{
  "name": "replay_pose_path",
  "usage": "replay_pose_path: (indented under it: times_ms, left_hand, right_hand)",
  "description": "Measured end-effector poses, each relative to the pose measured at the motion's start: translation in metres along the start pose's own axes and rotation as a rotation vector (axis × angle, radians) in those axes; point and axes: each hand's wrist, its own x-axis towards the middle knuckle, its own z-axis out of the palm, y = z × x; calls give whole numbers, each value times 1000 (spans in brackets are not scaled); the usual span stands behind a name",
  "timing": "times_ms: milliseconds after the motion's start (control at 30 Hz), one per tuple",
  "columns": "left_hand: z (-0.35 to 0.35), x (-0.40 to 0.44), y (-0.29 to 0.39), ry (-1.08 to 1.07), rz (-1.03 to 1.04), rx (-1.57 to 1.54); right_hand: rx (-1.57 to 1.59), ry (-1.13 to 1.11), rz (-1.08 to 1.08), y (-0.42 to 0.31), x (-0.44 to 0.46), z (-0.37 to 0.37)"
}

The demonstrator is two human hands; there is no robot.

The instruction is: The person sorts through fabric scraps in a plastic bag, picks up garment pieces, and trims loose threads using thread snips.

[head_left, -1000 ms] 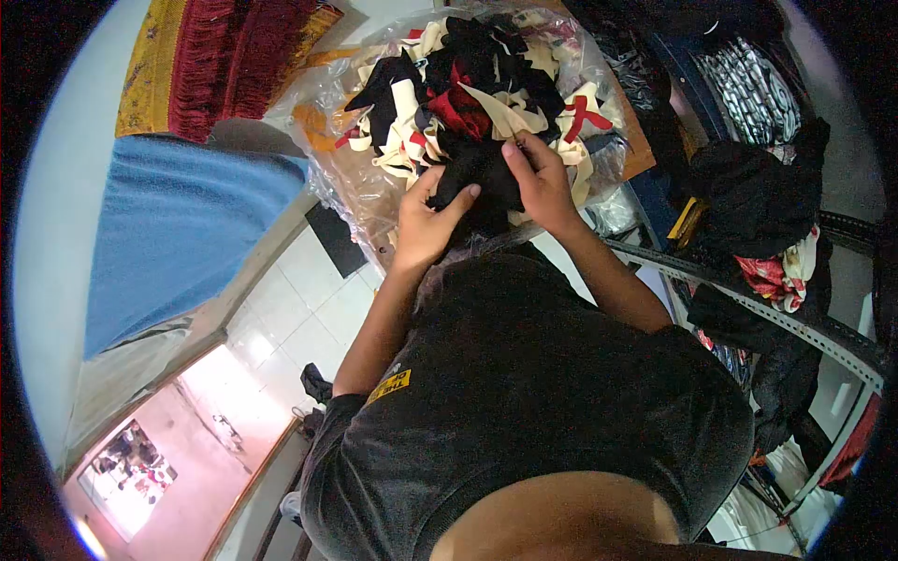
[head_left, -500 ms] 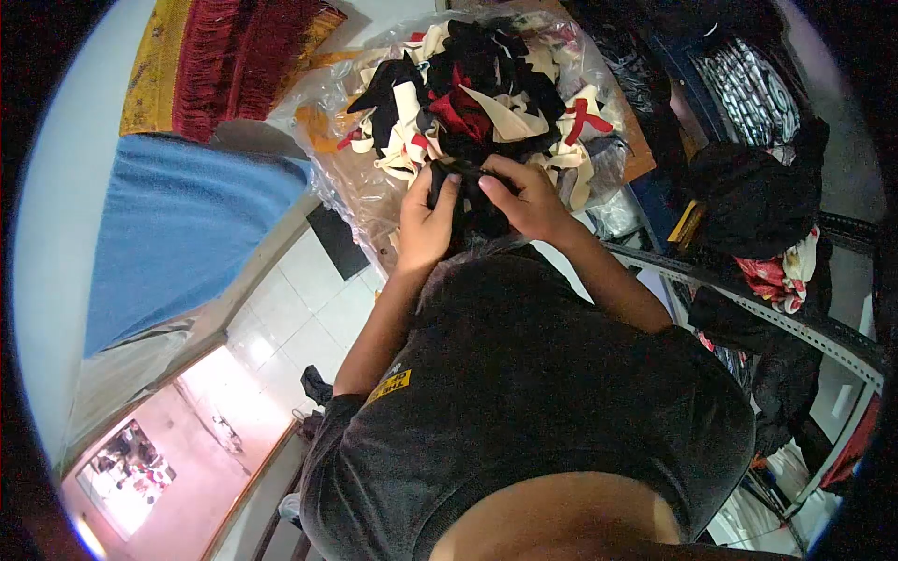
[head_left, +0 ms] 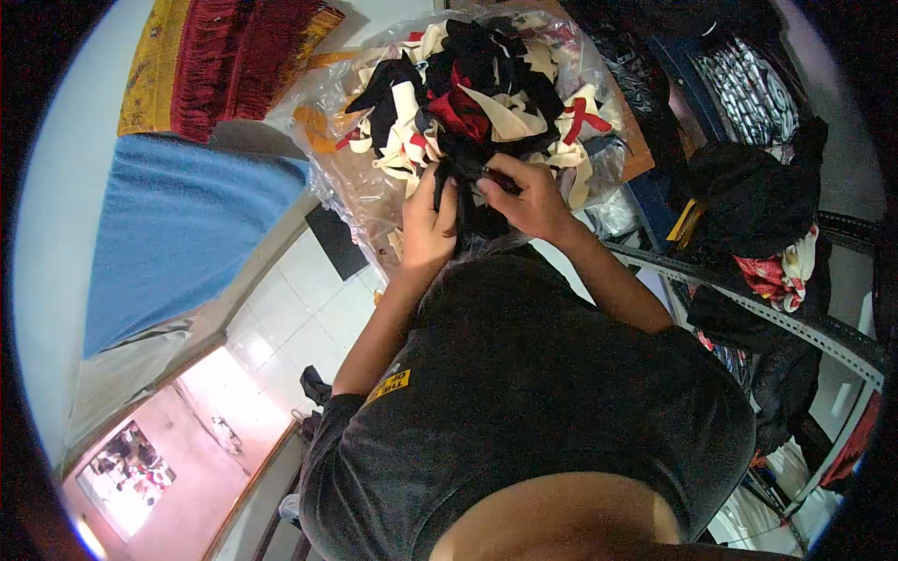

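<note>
Both hands grip a piece of black fabric (head_left: 464,178) close in front of my body. My left hand (head_left: 429,220) has its fingers wrapped around the cloth's left side. On the other side, my right hand (head_left: 533,198) pinches the cloth between thumb and fingers. Just beyond them lies a heap of fabric scraps in black, cream and red, with a cream scrap (head_left: 510,120) and a dark red scrap (head_left: 458,114) near the middle. The heap rests on a clear plastic sheet or bag (head_left: 351,201). The cloth's lower part blends into the dark material below.
A blue towel (head_left: 187,234) and a maroon-and-gold fringed cloth (head_left: 224,70) hang at the left. To the right runs a perforated metal rack (head_left: 758,309), with a black cloth bundle (head_left: 753,201) and packed patterned items (head_left: 746,89) beside it. White floor tiles (head_left: 290,304) show at lower left.
My left hand has turned, and its thumb now lies less across the cloth. The black fabric has shifted between the hands. My right hand stays nearly in place.
</note>
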Motion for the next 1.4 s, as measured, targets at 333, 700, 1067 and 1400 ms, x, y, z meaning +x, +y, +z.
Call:
replay_pose_path:
  times_ms: [333,700,1067,1400]
  left_hand:
    - [2,0,-7,10,5,51]
    - [1,4,1,11,39,92]
    - [0,6,-1,-8,27,106]
    - [-1,7,1,3,27,100]
  right_hand:
    - [-52,-14,-9,-3,1,-2]
    - [-93,-3,-8,-2,5,2]
    - [-72,30,-11,0,7,4]
    - [-92,26,-13,0,11,5]
